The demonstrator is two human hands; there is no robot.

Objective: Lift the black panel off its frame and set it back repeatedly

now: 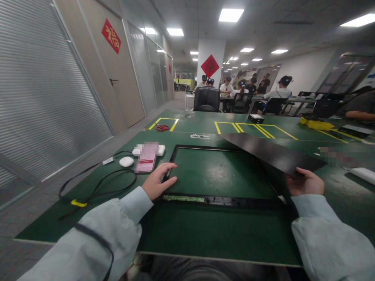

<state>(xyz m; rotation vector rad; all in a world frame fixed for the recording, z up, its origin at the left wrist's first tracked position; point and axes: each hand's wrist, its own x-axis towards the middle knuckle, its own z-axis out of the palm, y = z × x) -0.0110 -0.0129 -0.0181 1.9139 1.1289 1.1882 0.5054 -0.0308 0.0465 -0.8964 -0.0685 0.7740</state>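
Note:
A black rectangular frame (234, 201) lies flat on the green table, with a green circuit board strip (184, 199) along the left part of its near side. My left hand (158, 181) is at the frame's left side, thumb and fingers apart; I cannot tell whether it touches the frame. My right hand (306, 182) grips a thin dark flat panel (272, 150) by its near right edge, thumb on top. The panel is tilted above the frame's right part and hides its far right corner.
Left of the frame are a phone (146, 158), a white rounded case (126, 161) and a black lanyard (96, 187). Red-handled scissors (163, 127), a small black box (256, 118) and a yellow tray (316, 123) are farther back. Beyond a black chair (206, 99), several people sit at tables.

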